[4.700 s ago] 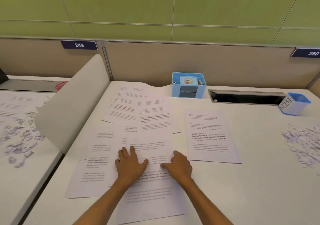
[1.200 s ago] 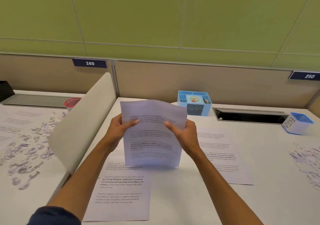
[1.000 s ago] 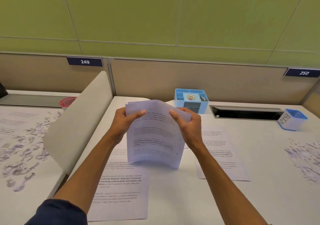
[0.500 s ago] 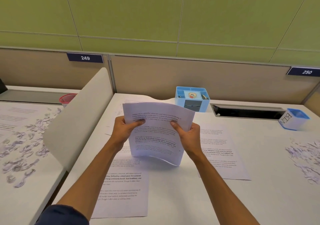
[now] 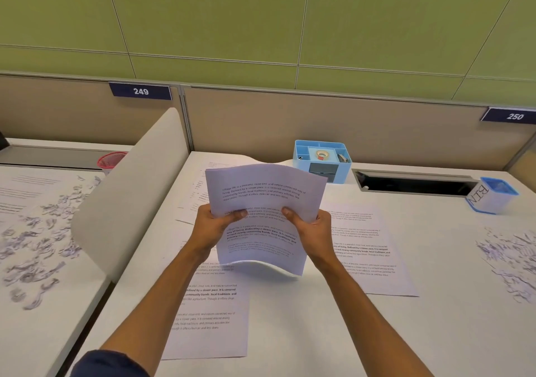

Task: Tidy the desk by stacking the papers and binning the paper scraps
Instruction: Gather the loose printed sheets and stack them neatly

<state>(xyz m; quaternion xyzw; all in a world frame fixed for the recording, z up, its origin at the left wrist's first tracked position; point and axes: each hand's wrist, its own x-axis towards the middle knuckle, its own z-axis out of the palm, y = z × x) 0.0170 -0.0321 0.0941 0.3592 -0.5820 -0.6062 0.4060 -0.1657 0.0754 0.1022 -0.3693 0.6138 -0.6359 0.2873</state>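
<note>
At mid-frame both hands pinched the upright sheaf of papers (image 5: 262,217), left hand (image 5: 213,227) and right hand (image 5: 311,230) on its side edges; loose sheet (image 5: 368,249) lay on the worktop (image 5: 290,333) nearest the right hand, long axis receding.

The upright sheaf of white printed papers (image 5: 265,217) is hiding the fingers of both hands behind it, only the thumbs showing. The left forearm is covering part of the white printed sheet (image 5: 214,318) lying on the bench. The frame's right edge is cutting off the scattered white paper scraps (image 5: 510,263). The small print is staying mostly unreadable.
</note>
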